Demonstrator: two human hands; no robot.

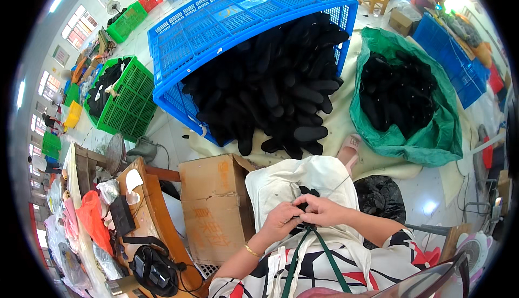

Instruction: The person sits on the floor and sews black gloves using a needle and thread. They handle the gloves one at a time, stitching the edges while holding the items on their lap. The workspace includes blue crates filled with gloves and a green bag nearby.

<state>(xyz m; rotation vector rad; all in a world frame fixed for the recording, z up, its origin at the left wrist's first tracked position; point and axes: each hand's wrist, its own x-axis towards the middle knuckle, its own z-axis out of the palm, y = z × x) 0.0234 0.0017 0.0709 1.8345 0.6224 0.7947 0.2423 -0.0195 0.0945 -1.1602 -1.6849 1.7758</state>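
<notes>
Over the white apron (330, 176) on my lap, my left hand (281, 220) and my right hand (323, 210) meet with fingers pinched together on a small black cloth piece (307, 191). Part of it sticks out above the fingertips, and the rest is hidden by my hands. What kind of piece it is I cannot make out. A dark green strap (294, 263) runs down my front just below the hands. Ahead, a blue plastic crate (216, 14) lies tipped on its side, with black, soft, sole-shaped pieces (270, 90) spilling toward me.
To the right stands a green sack (451, 130) of black pieces. A cardboard box (211, 211) is beside my left arm, next to a wooden table (162, 230) bearing a black device (154, 271). A black plastic bag (381, 198) lies right of my lap. A green crate (130, 100) sits farther left.
</notes>
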